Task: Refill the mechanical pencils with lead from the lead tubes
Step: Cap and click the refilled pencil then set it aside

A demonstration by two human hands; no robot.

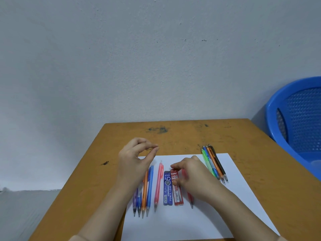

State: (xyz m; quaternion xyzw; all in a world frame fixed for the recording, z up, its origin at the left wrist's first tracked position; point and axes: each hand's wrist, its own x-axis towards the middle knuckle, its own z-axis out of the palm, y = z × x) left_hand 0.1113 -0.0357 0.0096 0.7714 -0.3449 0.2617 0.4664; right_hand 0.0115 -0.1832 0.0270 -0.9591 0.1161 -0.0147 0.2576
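Note:
My left hand (134, 160) is raised above the table and pinches a thin dark pencil lead (150, 149) between thumb and forefinger. My right hand (192, 176) hovers with curved fingers over the red lead tube (178, 193) and a red mechanical pencil (190, 197); whether it grips either is unclear. A blue lead tube (167, 188) lies to the left of the red one. Left of the tubes lie a pink pencil (158, 185), a blue pencil (150, 186), an orange pencil (145, 192) and two darker blue ones, partly under my left forearm.
Everything lies on a white paper sheet (234, 171) on a brown wooden table (182, 134). A bundle of several pencils (214, 164) sits at the sheet's right back corner. A blue plastic basket (298, 119) stands off the table's right side. A grey wall is behind.

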